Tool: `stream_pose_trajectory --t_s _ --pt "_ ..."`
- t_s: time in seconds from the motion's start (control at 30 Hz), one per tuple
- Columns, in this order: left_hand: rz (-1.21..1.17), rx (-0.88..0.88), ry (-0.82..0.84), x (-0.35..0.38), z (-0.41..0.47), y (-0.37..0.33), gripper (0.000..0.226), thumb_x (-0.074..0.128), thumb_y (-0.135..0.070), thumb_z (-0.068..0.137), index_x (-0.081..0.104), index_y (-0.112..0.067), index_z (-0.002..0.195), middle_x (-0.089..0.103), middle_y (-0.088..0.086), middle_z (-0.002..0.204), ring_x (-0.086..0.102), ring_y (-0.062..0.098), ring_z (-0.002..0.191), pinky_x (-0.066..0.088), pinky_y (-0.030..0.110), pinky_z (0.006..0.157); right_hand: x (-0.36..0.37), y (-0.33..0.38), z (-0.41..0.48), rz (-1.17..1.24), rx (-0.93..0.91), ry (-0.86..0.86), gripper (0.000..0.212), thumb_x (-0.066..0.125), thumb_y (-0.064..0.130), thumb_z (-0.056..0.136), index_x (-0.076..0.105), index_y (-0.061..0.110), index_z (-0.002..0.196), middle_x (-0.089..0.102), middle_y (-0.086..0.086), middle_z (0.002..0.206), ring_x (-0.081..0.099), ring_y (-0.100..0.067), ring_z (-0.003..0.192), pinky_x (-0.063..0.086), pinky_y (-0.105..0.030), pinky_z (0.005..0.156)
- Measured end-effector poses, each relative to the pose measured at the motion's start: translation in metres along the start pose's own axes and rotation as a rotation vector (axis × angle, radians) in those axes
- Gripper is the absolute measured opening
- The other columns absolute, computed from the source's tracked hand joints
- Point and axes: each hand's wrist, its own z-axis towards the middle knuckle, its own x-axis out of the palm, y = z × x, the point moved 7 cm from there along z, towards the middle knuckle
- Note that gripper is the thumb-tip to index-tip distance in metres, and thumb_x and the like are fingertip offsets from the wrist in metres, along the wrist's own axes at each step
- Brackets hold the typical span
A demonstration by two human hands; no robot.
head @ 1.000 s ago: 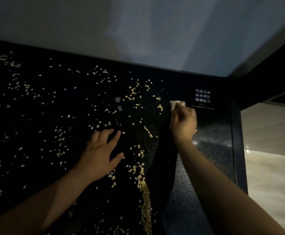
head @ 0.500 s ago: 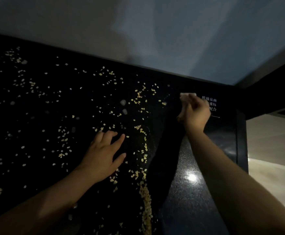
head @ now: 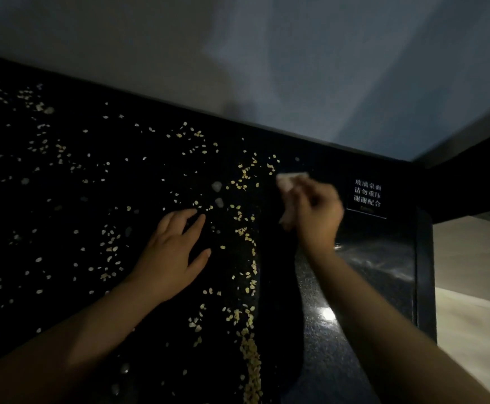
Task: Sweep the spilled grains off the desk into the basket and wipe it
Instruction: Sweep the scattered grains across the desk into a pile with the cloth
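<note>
Right hand [head: 315,215] has slid left, off the white-lettered sign [head: 367,196] it was overlapping half a second ago; sign now fully exposed, just right of the knuckles. Hand is motion-blurred, fingers curled together and clamped on a pale wad of cloth [head: 289,185] that pokes out at the far and left side; can't tell how much of it touches the surface. Left hand [head: 172,258] hasn't moved relative to the grains: palm down, flat on the desk [head: 354,287], fingers spread apart, holding nothing. Grains [head: 246,223] lie scattered over most of the dark top, thickest in a ragged line running from just left of the cloth toward the near edge, where they bunch into a dense strip [head: 251,363] that gets cut off by the bottom of the view. Strip of desk right of that line, under the right forearm, looks grain-free and glossy with a light reflection on it. Far left grains are dim and smeared, hard to count or separate. A few grey round blobs among them near the left fingertips; can't tell what they are. Room is very dark. Both forearms are cut off by the lower frame edge. Basket isn't anywhere in view.
</note>
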Motion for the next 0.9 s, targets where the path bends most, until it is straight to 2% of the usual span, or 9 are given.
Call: stream_pose_trajectory --t_s 0.07,0.17,0.23,0.33,0.4,0.53,0.6,0.73,0.9 --pt "-0.007 -0.028 0.031 0.0 0.011 0.006 0.072 0.038 -0.055 0.091 0.024 -0.014 0.15 0.015 0.002 0.156 0.006 0.02 0.143 0.015 0.034 0.115 -0.013 -0.007 0.038 -0.051 0.036 -0.129 0.024 0.066 0.013 0.086 0.071 0.013 0.109 0.06 0.0 0.101 0.059 -0.008 0.088 0.04 -0.003 0.077" --pt "0.016 -0.064 0.057 -0.001 0.024 0.013 0.076 0.041 -0.052 0.092 0.012 -0.016 0.152 -0.002 0.0 0.159 -0.008 0.017 0.145 0.003 0.034 0.117 -0.01 -0.025 0.078 -0.191 0.11 -0.138 0.028 0.059 0.011 0.089 0.068 0.011 0.116 0.057 -0.003 0.112 0.059 -0.013 0.096 0.036 -0.008 0.082" --pt "0.046 -0.084 0.069 0.002 0.029 0.019 0.083 0.031 -0.064 0.088 0.01 -0.016 0.152 -0.006 0.001 0.16 -0.01 0.017 0.145 -0.002 0.034 0.117 0.002 -0.033 0.085 -0.299 0.12 -0.08 0.028 0.058 0.013 0.091 0.068 0.012 0.117 0.057 -0.011 0.117 0.062 -0.023 0.098 0.035 -0.011 0.08" --pt "0.079 -0.067 0.078 0.006 0.032 0.024 0.095 0.012 -0.071 0.075 0.013 -0.014 0.151 -0.004 0.002 0.16 -0.007 0.017 0.146 -0.003 0.035 0.119 0.025 -0.015 0.062 -0.32 -0.038 0.03 0.024 0.061 0.017 0.091 0.069 0.014 0.113 0.057 -0.012 0.108 0.06 -0.025 0.092 0.038 -0.016 0.081" --pt "0.077 -0.058 0.078 0.006 0.032 0.026 0.096 0.011 -0.072 0.074 0.013 -0.015 0.151 -0.002 0.002 0.16 -0.006 0.016 0.146 -0.003 0.035 0.118 0.042 0.0 0.031 -0.294 -0.174 0.184 0.023 0.062 0.018 0.091 0.069 0.016 0.113 0.056 -0.003 0.102 0.057 -0.017 0.089 0.045 -0.02 0.081" --pt "0.077 -0.03 0.081 0.003 0.032 0.029 0.096 0.011 -0.073 0.074 0.014 -0.017 0.152 -0.001 0.0 0.16 -0.004 0.015 0.146 -0.003 0.036 0.119 0.048 0.014 -0.017 -0.116 -0.21 0.414 0.02 0.064 0.013 0.09 0.071 0.023 0.106 0.052 0.014 0.093 0.054 0.004 0.086 0.041 -0.005 0.077" --pt "0.064 -0.026 0.087 0.003 0.033 0.03 0.096 0.012 -0.074 0.074 0.014 -0.018 0.151 -0.001 -0.001 0.16 -0.005 0.015 0.146 -0.004 0.035 0.118 0.032 0.011 -0.008 -0.013 -0.12 0.295 0.021 0.064 0.013 0.09 0.069 0.028 0.103 0.056 0.01 0.094 0.055 0.006 0.086 0.042 -0.005 0.075" --pt "0.051 -0.006 0.073 0.004 0.031 0.031 0.095 0.016 -0.074 0.075 0.016 -0.017 0.151 0.001 -0.001 0.16 -0.002 0.016 0.146 -0.001 0.036 0.118 0.006 0.003 0.056 -0.07 -0.056 -0.04 0.024 0.067 0.014 0.087 0.07 0.013 0.111 0.062 -0.005 0.104 0.06 -0.01 0.091 0.044 -0.009 0.081" --pt "0.022 -0.002 0.051 0.006 0.031 0.033 0.092 0.021 -0.072 0.077 0.019 -0.016 0.151 0.004 0.0 0.16 -0.001 0.017 0.147 0.001 0.039 0.119 0.04 -0.015 0.11 -0.233 0.062 -0.029 0.024 0.06 0.017 0.091 0.069 0.012 0.113 0.061 -0.012 0.118 0.064 -0.02 0.101 0.048 -0.028 0.096"
